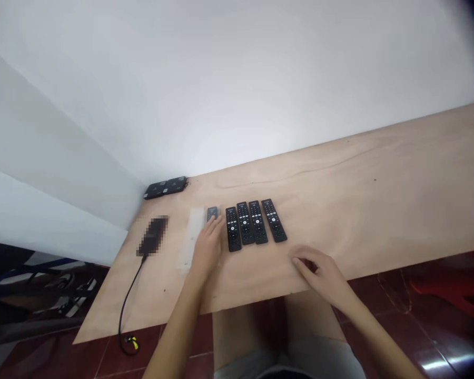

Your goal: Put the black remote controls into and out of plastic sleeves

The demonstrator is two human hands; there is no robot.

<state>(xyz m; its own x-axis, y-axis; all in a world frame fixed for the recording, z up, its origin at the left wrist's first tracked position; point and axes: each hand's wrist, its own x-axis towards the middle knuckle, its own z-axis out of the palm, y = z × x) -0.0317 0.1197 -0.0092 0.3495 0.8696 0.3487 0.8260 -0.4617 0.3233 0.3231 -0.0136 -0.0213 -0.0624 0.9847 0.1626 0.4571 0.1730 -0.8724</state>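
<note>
My left hand (208, 245) lies over a black remote control (212, 211), its fingertips on the remote's upper part. The fingers are stretched out, and the hand and forearm hide most of that remote. Just left of it is a translucent plastic strip or sleeve (190, 239), flat on the wood. To the right, several black remotes (244, 223) lie side by side with buttons up; the rightmost remote (274, 220) is tilted and slightly apart. Near the table's front edge rests my right hand (314, 268), loosely curved, thumb apart from the fingers, nothing visible in it.
Two flat black boxes (166, 187) sit at the back left corner against the wall. A blurred-out dark device (152, 236) lies at left, its black cable (123, 310) hanging over the front edge of the wooden table (359, 210). Something red (446, 292) stands on the floor at right.
</note>
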